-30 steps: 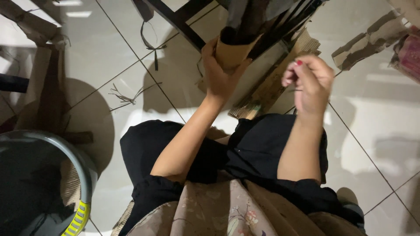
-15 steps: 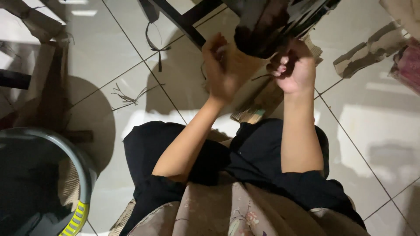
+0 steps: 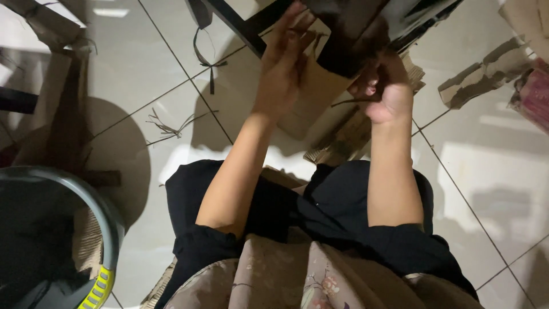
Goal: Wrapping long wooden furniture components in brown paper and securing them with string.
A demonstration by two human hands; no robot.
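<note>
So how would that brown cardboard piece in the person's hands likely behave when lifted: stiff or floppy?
The cardboard piece probably stays fairly stiff: it holds flat between the left hand and right hand. Likely light for its size. Torn scraps on the floor suggest it rips easily.

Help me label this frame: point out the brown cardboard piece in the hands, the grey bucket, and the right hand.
cardboard piece (image 3: 311, 94), head view, its flat brown face.
grey bucket (image 3: 106, 214), head view, its rim.
right hand (image 3: 389, 91), head view, its back.

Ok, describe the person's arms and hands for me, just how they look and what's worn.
Both forearms are bare. Black sleeves are pushed up to about the elbows. The left hand and right hand wear no gloves; no rings or watch show. Whether the nails are painted cannot be told here. A floral beige garment covers the chest.
</note>
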